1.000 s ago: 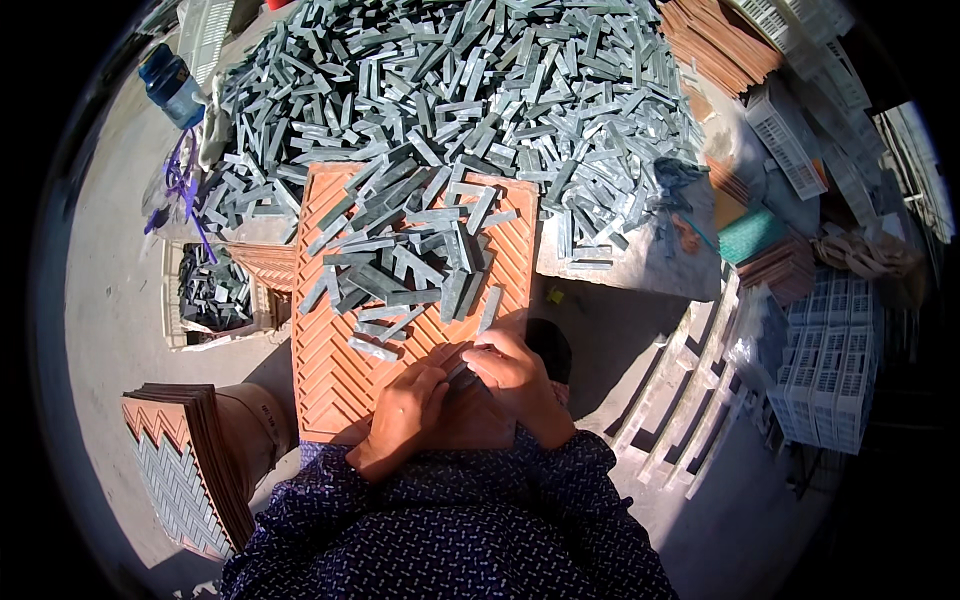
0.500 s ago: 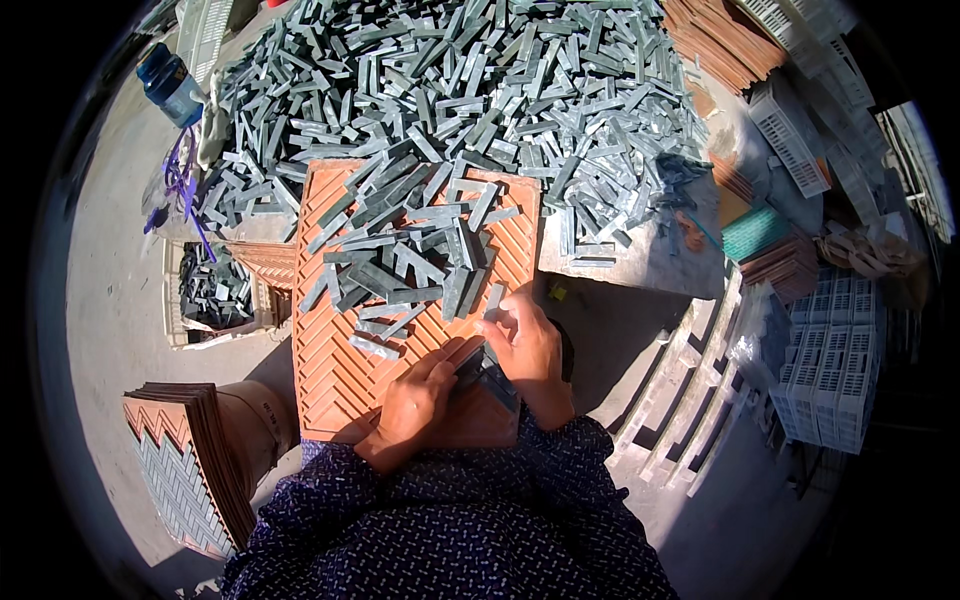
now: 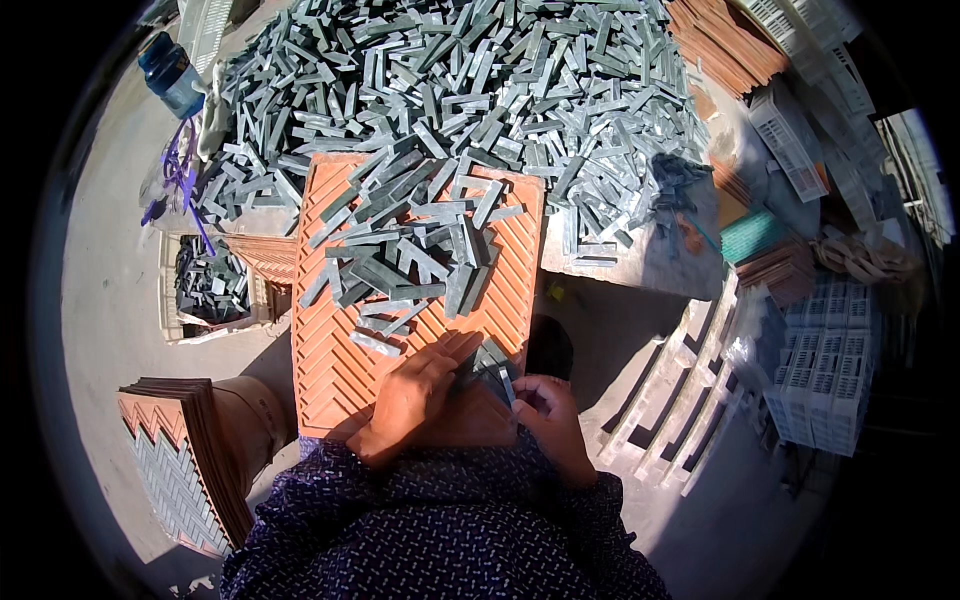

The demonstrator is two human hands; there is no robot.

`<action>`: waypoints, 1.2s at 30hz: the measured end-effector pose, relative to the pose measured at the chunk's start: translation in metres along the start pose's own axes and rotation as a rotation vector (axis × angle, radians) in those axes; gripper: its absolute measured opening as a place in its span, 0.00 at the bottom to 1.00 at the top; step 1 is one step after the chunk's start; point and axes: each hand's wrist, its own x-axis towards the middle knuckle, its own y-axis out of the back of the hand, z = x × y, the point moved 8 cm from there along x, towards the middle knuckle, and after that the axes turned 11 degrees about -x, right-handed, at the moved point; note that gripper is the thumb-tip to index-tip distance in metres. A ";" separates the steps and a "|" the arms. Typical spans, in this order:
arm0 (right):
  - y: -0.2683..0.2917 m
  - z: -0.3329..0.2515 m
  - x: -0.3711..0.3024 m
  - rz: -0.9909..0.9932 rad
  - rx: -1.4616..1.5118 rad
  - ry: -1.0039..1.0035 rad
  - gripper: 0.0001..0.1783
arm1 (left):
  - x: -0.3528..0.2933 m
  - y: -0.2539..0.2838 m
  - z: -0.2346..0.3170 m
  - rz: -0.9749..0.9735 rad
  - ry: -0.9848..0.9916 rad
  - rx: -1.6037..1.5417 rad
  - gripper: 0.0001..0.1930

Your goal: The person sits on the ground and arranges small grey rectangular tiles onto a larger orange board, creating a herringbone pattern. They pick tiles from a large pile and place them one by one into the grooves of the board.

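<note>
An orange tray with herringbone grooves [image 3: 335,385] lies in front of me. Loose grey stone strips [image 3: 400,270] are heaped on its middle and far part. My left hand [image 3: 408,398] rests on the near part, fingers together and curled toward dark strips at the right; what lies under them is hidden. At the near right edge, my right hand [image 3: 552,415] pinches one narrow stone strip [image 3: 507,385] between thumb and fingers. A few strips [image 3: 488,356] lie in the grooves between the hands, partly in shadow.
A large pile of stone strips [image 3: 450,90] covers the table [image 3: 640,265] beyond. At left are a blue bottle [image 3: 172,78], a crate of strips [image 3: 170,300] and a stack of trays [image 3: 180,470]. At right stand a slatted pallet [image 3: 665,400] and white plastic crates [image 3: 825,360].
My right hand has moved down and toward the tray's near right edge with the stone strip, which was held higher before. My left hand has shifted slightly, its fingers reaching farther forward.
</note>
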 end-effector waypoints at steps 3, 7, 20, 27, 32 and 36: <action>-0.015 0.017 -0.027 -0.121 0.276 -0.313 0.11 | -0.003 0.011 -0.003 0.045 0.013 -0.075 0.10; -0.007 -0.011 -0.039 0.170 -0.337 0.135 0.12 | -0.006 0.025 -0.006 0.070 0.111 -0.124 0.10; -0.011 0.000 -0.044 0.252 -0.432 0.170 0.13 | -0.015 0.038 -0.009 0.117 0.120 -0.127 0.08; -0.013 -0.005 -0.045 0.332 -0.612 0.304 0.13 | -0.018 0.037 -0.012 0.126 0.141 -0.147 0.06; -0.013 -0.001 -0.044 0.352 -0.599 0.275 0.14 | -0.018 0.036 -0.012 0.118 0.129 -0.142 0.06; -0.012 0.001 -0.043 0.329 -0.548 0.233 0.14 | -0.020 0.035 -0.017 0.106 0.183 -0.143 0.06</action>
